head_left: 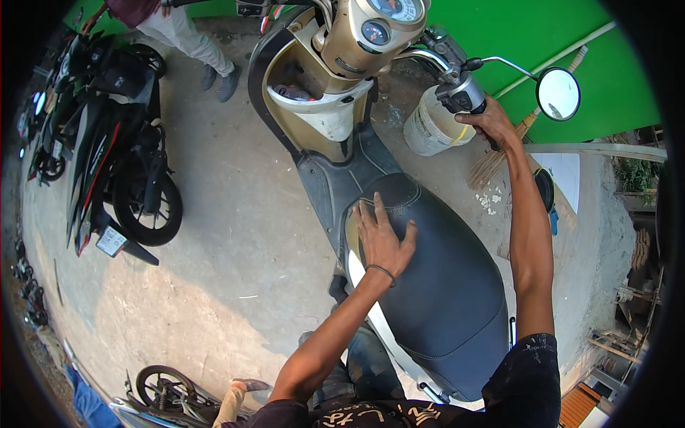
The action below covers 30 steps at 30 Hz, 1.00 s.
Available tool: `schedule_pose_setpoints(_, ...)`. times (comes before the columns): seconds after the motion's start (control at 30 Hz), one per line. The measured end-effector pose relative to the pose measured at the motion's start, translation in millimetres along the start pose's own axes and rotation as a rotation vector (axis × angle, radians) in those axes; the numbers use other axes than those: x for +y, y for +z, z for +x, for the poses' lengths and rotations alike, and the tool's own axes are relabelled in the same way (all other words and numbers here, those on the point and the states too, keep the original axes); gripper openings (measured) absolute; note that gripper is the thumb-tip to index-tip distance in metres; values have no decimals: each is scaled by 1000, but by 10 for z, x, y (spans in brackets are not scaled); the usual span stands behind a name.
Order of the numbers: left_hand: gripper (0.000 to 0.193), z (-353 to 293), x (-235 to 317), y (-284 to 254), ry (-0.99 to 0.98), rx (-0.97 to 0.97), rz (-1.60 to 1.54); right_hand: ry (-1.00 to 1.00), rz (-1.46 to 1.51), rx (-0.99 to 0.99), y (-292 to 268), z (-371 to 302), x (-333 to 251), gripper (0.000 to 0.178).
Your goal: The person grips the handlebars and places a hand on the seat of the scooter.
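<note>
A gold scooter [335, 50] stands in front of me, its front end away from me. My left hand [385, 239] lies with fingers spread on the front left part of its black seat [449, 285]. A dark band circles that wrist. My right hand [491, 123] is wrapped round the right handlebar grip, below the grey switch housing [460, 93]. A round mirror [558, 94] sticks out beyond that hand. Between the handlebar and the seat are the open front storage pocket [292, 82], with some items inside, and the dark footboard [335, 182].
A whitish bucket [432, 128] and a straw broom [492, 160] stand right of the scooter, near a green wall [571, 43]. Parked motorcycles [118, 157] line the left side. Another person [178, 32] stands at the upper left. A further motorcycle [168, 392] shows at lower left.
</note>
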<state>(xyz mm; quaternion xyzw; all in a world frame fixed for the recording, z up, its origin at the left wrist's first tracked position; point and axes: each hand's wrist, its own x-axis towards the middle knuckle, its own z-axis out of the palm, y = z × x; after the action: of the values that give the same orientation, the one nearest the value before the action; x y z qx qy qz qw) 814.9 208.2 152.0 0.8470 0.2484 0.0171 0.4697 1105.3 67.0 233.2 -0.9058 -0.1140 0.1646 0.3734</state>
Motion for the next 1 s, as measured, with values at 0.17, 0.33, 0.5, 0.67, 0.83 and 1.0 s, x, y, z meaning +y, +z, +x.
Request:
schedule_pose_setpoints(0.17,84,-534,-150,678,-47,56,172,-39,11,155,196,-84,-73,55)
schedule_pose_setpoints(0.33,81,-505,-89,762,-49,45,214,-64,-58,137,49,57,118,36)
schedule_pose_setpoints(0.5,80,-495,-97,759,-58,59,213,-51,-106,190,66,69,75,34)
schedule_pose_setpoints(0.67,80,-500,-123,751,-63,82,217,-84,-181,243,150,37,19,39)
schedule_pose_setpoints(0.83,80,-518,-83,789,-56,84,216,-64,-239,220,39,38,86,46)
schedule_pose_setpoints(1.0,81,-508,-117,777,-51,98,209,-62,-278,266,102,42,75,49)
